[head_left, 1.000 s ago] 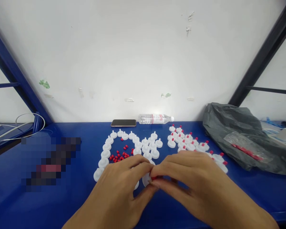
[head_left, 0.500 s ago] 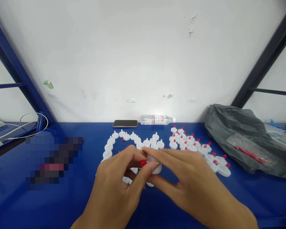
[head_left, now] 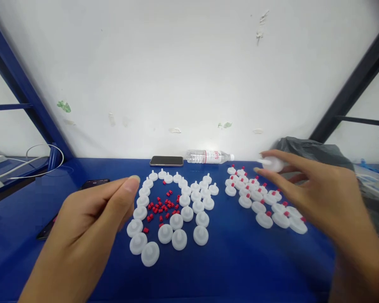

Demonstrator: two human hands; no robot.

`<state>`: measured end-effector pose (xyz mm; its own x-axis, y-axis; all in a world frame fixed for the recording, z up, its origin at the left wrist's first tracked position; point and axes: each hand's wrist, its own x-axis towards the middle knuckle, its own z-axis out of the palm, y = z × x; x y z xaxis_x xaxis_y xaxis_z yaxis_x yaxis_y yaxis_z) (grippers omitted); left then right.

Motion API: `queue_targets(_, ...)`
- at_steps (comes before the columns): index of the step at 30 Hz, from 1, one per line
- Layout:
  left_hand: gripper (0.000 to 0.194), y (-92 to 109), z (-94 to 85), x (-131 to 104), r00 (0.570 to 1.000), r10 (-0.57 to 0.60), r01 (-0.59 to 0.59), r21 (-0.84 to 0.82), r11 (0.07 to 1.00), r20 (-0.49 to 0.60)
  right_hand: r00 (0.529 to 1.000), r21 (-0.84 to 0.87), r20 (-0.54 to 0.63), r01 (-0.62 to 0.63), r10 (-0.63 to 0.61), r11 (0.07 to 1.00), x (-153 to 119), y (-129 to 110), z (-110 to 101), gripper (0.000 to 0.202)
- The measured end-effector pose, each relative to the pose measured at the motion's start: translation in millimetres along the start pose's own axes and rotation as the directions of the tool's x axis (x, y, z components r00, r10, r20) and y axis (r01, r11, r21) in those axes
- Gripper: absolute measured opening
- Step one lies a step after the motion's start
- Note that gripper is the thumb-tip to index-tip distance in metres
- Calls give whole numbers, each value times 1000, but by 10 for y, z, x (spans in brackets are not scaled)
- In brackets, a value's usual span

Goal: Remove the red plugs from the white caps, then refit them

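My right hand (head_left: 316, 189) is raised over the right group and pinches a white nozzle cap (head_left: 273, 164) between thumb and fingers. Its thin spout points left, and no red tip shows on it. My left hand (head_left: 94, 227) is closed in a pinch left of the ring of white caps. Whatever its fingertips may hold is hidden. Small red tips (head_left: 160, 209) lie scattered inside that ring, whose white nozzle caps (head_left: 150, 254) stand spout up. Below my right hand, several white caps with red tips on their spouts (head_left: 264, 219) stand grouped.
A phone (head_left: 166, 160) and a lying clear plastic bottle (head_left: 208, 156) are by the wall. A dark grey bag (head_left: 309, 153) sits at the right, partly behind my right hand. Another dark phone (head_left: 94, 183) shows beside my left hand. White cables (head_left: 34, 162) lie far left.
My hands have moved apart from the middle, where they held a white cap and a red tip together. The right has gone up and right with a white cap; the left has moved left.
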<state>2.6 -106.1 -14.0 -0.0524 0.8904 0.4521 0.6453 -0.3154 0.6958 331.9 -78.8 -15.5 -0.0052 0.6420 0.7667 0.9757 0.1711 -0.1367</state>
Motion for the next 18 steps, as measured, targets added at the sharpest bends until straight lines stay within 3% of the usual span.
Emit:
queue_targets(1, 51, -52, 0, 53, 1000, 0, -2, 106, 994, 17, 999, 30, 37, -21, 19, 999, 24, 47, -21, 51)
queue_targets(4, 35, -177, 153, 172, 975, -84, 1, 378, 926, 205, 982, 170, 182, 14, -46, 985, 32, 27, -45, 45)
queue_targets(7, 30, -256, 324, 215, 941, -163, 1, 478, 879, 297, 921, 261, 363, 43, -139, 964, -24, -104, 13, 40)
queue_targets(9, 35, -278, 337, 212, 946, -162, 2, 494, 869, 282, 855, 311, 479, 46, -198, 949, -71, -169, 80, 38)
queue_targets(14, 32, -234, 157, 179, 966, -99, -22, 456, 890, 240, 648, 324, 714, 30, -265, 946, -158, -229, 236, 22)
queue_targets(16, 34, -198, 117, 162, 974, -54, -50, 440, 897, 222, 606, 340, 747, 3, -273, 940, -175, -256, 272, 17)
queue_targets(18, 41, -163, 111, 146, 982, 11, -94, 440, 893, 186, 599, 373, 746, -15, -290, 928, -189, -287, 294, 12)
